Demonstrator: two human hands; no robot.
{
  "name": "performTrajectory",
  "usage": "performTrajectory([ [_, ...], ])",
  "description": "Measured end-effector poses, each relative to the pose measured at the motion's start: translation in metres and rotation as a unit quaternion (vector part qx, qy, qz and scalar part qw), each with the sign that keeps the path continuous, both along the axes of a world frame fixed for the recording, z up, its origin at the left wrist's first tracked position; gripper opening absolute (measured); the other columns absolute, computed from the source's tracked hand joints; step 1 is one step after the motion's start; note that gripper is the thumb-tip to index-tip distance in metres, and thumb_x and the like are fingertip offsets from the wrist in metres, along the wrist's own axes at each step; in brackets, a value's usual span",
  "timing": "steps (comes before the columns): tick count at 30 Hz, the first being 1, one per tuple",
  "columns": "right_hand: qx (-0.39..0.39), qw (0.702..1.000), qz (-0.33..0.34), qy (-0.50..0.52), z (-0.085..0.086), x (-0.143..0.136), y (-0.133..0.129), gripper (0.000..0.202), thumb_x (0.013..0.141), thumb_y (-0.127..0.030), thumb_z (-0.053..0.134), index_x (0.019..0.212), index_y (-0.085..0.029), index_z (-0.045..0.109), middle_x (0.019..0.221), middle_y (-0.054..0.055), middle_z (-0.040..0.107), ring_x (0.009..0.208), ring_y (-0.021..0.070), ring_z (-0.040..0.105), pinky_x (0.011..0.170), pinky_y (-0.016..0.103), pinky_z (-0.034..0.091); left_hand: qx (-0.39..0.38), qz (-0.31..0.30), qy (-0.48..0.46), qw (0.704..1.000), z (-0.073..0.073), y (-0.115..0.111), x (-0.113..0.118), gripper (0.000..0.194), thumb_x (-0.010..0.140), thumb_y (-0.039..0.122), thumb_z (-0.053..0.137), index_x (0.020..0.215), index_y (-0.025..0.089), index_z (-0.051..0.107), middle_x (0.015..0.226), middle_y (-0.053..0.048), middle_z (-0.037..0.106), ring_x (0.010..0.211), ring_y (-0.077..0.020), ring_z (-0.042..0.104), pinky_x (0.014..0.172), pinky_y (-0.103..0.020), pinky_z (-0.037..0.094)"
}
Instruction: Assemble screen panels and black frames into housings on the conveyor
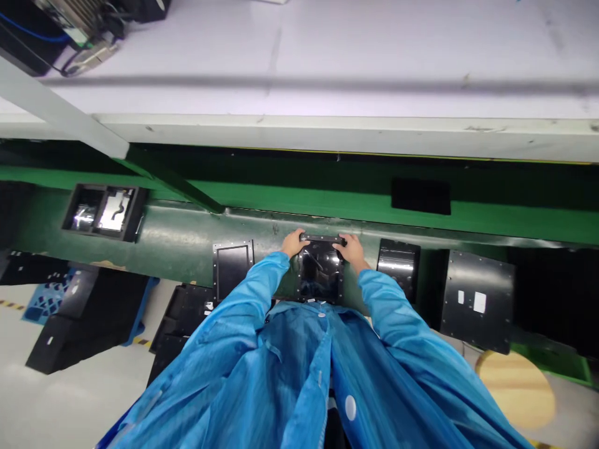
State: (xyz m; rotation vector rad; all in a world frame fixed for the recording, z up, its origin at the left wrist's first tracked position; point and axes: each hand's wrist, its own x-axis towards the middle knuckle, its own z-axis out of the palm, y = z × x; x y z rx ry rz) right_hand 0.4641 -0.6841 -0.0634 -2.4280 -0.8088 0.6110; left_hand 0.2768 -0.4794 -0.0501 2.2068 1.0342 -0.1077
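A black rectangular panel (321,271) with a glossy dark middle and a rim dotted with small studs or holes lies in front of my body. My left hand (294,243) grips its far left corner, thumb over the rim. At the far right corner my right hand (350,251) holds the rim in the same way. The panel's near edge meets my blue coat. Left of it sits a similar black framed panel (233,268), and to the right a shiny curved black part (399,267).
A green bench (182,240) runs beneath a white shelf (327,134). On the bench stand a black two-compartment tray (105,212) at left and a black cover with white labels (477,299) at right. Black boxes on a blue pallet (47,299) and a round wooden stool (515,390) flank me.
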Motion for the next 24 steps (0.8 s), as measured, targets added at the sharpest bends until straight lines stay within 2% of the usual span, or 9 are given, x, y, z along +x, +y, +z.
performTrajectory([
  [4,-0.006,1.000,0.028,0.006,-0.009,0.015,0.000,0.046,0.087,-0.040,0.083,0.128,-0.021,0.074,0.119,0.009,0.068,0.102,0.0229,0.066,0.097,0.035,0.051,-0.016,0.000,0.028,0.999,-0.010,0.015,0.015,0.044,0.081,0.040,0.094,0.119,0.026,0.077,0.105,-0.003,0.080,0.106,-0.0240,0.071,0.095,-0.031,0.049],
  [9,0.008,0.998,0.057,0.014,-0.020,0.017,-0.002,0.042,0.089,-0.049,0.078,0.119,-0.020,0.076,0.111,0.009,0.070,0.091,0.0215,0.063,0.087,0.033,0.050,-0.048,0.034,0.013,0.998,-0.019,0.022,0.010,0.040,0.074,0.038,0.099,0.106,0.022,0.081,0.096,-0.003,0.080,0.094,-0.0220,0.071,0.088,-0.030,0.048],
  [13,0.017,0.998,0.068,-0.004,-0.021,0.017,0.003,0.056,0.096,-0.063,0.063,0.122,-0.014,0.075,0.103,0.012,0.071,0.089,0.0228,0.061,0.085,0.034,0.048,-0.036,0.062,-0.007,0.997,-0.019,0.012,0.014,0.038,0.080,0.037,0.096,0.110,0.017,0.081,0.104,-0.009,0.080,0.099,-0.0244,0.070,0.090,-0.032,0.047],
  [17,0.003,0.998,0.050,-0.039,-0.018,0.028,0.012,0.073,0.094,-0.076,0.052,0.120,-0.012,0.076,0.089,0.012,0.070,0.080,0.0263,0.061,0.078,0.039,0.048,-0.026,0.061,-0.047,0.997,-0.013,0.000,0.023,0.044,0.086,0.042,0.090,0.123,0.021,0.078,0.120,-0.012,0.078,0.109,-0.0287,0.070,0.096,-0.036,0.050],
  [19,-0.005,0.997,0.040,-0.063,-0.015,0.028,0.014,0.071,0.093,-0.075,0.051,0.120,-0.014,0.076,0.087,0.012,0.070,0.082,0.0298,0.063,0.079,0.042,0.049,0.011,0.082,-0.076,0.994,-0.006,-0.003,0.003,0.047,0.092,0.044,0.084,0.132,0.021,0.075,0.131,-0.016,0.073,0.118,-0.0305,0.068,0.103,-0.038,0.050],
  [20,-0.003,0.996,0.032,-0.080,-0.013,0.024,0.013,0.069,0.093,-0.072,0.052,0.122,-0.014,0.075,0.089,0.014,0.071,0.088,0.0328,0.065,0.082,0.044,0.050,0.048,0.112,-0.081,0.989,-0.001,-0.004,-0.018,0.048,0.095,0.045,0.080,0.136,0.021,0.072,0.137,-0.019,0.069,0.125,-0.0320,0.065,0.108,-0.039,0.048],
  [22,0.017,0.993,0.001,-0.116,-0.007,0.009,0.005,0.063,0.092,-0.063,0.053,0.126,-0.014,0.073,0.097,0.018,0.074,0.104,0.0387,0.067,0.089,0.049,0.052,0.131,0.222,-0.045,0.965,0.009,-0.006,-0.077,0.055,0.098,0.046,0.076,0.144,0.019,0.066,0.151,-0.024,0.059,0.140,-0.0373,0.055,0.117,-0.044,0.042],
  [24,0.042,0.991,-0.033,-0.126,0.001,-0.013,-0.004,0.057,0.091,-0.055,0.053,0.126,-0.014,0.072,0.101,0.020,0.076,0.112,0.0408,0.068,0.095,0.053,0.053,0.171,0.370,0.055,0.911,0.016,-0.003,-0.150,0.074,0.093,0.052,0.079,0.154,0.016,0.055,0.163,-0.029,0.046,0.151,-0.0449,0.042,0.122,-0.053,0.037],
])
